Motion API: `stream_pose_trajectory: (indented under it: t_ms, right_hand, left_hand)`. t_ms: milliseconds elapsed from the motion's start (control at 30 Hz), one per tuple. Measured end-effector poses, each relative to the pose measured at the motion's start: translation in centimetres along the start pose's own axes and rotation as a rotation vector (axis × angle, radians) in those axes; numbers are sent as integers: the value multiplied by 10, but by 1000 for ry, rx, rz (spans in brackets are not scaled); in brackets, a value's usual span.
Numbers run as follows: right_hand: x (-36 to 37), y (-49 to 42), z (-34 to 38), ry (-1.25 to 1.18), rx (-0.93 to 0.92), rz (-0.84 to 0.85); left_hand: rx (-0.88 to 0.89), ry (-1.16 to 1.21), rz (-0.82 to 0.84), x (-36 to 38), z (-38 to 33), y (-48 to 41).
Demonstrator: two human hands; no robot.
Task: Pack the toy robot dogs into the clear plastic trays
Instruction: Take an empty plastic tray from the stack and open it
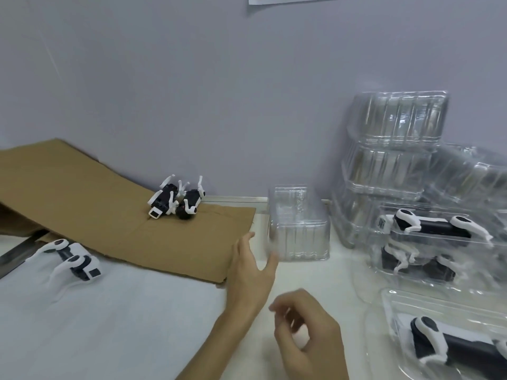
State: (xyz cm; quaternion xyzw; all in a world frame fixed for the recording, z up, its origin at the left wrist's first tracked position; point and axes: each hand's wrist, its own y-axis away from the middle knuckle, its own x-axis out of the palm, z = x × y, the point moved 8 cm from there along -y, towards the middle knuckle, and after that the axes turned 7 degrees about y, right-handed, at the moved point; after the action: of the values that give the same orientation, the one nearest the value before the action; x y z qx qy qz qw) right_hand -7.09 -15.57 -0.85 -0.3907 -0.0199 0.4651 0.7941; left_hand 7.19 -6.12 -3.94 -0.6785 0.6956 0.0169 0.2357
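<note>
My left hand (251, 272) reaches forward with straight, spread fingers, its thumb just short of a small stack of empty clear trays (299, 229). My right hand (310, 335) hovers lower with loosely curled fingers and holds nothing. Two black-and-white toy robot dogs (177, 200) lie tangled, legs up, on the cardboard sheet (109, 215). A third loose dog (74, 259) lies on the white foam at the left. At the right, packed dogs sit in a stack of clear trays (433, 229), and one more tray with a dog (452, 344) lies nearest me.
Tall stacks of empty clear trays (395, 149) lean against the pale wall at the back right. The white foam sheet (109, 325) covers the table's left front. A metal rail (16, 253) runs along the left edge.
</note>
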Motion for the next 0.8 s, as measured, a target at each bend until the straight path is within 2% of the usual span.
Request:
stream_pose_trajectory:
  t_ms: [67,133,267,433,533,667,800]
  right_hand:
    - [0,-6,5,106,-28,74]
    - [0,-17,6,259,-30,112]
    - [7,-62,-2,652,-59,141]
    - [30,-110,-24,868,-15,258]
    - [49,-119,-40,1014,-5,370]
    - [50,-123,-47,1068,133,408]
    - [38,-106,-27,873,99,319]
  left_hand:
    - [-20,-104,79,0,6,16]
    - [5,-57,99,-3,7,27]
    - [-82,292,23,-17,8,29]
    - [-260,716,74,-18,25,24]
    - [-348,826,77,-17,34,19]
    - [-357,866,84,-17,37,18]
    - [-444,928,26,-19,42,19]
